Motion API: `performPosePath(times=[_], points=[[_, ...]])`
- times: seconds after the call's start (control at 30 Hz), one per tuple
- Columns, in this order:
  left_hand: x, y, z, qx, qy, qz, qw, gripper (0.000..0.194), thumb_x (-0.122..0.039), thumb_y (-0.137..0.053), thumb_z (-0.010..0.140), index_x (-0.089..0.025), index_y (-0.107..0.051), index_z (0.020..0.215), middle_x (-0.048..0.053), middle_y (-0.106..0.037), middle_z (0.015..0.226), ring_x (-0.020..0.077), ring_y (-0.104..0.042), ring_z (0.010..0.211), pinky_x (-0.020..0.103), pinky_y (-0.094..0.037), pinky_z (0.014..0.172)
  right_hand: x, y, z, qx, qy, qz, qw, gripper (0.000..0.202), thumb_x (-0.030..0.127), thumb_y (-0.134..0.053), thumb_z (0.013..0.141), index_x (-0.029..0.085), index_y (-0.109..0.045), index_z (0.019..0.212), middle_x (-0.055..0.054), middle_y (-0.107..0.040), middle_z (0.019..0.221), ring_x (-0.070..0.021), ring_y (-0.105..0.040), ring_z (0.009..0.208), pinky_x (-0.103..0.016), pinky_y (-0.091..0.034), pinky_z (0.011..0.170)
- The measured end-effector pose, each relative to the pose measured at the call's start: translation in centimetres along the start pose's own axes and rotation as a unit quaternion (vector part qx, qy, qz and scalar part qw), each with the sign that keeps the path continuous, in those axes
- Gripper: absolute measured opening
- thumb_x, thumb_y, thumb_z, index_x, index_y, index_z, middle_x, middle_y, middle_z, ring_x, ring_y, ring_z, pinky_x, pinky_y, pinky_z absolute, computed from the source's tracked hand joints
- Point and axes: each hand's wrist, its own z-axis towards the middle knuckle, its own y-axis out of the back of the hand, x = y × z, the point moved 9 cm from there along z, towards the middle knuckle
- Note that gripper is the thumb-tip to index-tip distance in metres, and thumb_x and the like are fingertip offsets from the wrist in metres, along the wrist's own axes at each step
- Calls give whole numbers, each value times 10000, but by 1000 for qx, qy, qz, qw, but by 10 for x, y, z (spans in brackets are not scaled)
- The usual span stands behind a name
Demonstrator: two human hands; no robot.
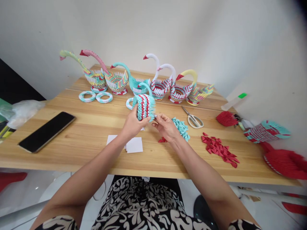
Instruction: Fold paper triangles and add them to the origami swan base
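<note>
My left hand (134, 123) holds a round folded-paper body (145, 107) on its side, with teal, red and white rows and pointed teal tips facing right. Close to its lower right edge is my right hand (165, 126), thumb and forefinger pinched on something too small to make out. Beside that hand lies a pile of teal paper pieces (181, 127), with a few red pieces (162, 140) under it. White paper sheets (134, 145) rest on the table below my left hand.
Several paper swans (116, 81) line the back of the wooden table (91, 159). White-teal rings (104, 97) lie before them. A phone (47, 131) is left; scissors (194, 120), red pieces (220, 148), a green-capped object (233, 101) and red paper models (285, 161) are right.
</note>
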Motion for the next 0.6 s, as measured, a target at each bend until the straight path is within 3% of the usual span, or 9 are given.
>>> performPosePath(times=[0.6], points=[[1, -2, 2, 12, -9, 48, 999, 416, -323, -661, 717, -160, -555, 1086, 58, -675, 960, 228, -633, 853, 375, -505, 839, 11, 1, -2, -19, 37, 18, 999, 366, 366, -911, 559, 251, -714, 846, 44, -687, 817, -108, -618, 769, -220, -505, 645]])
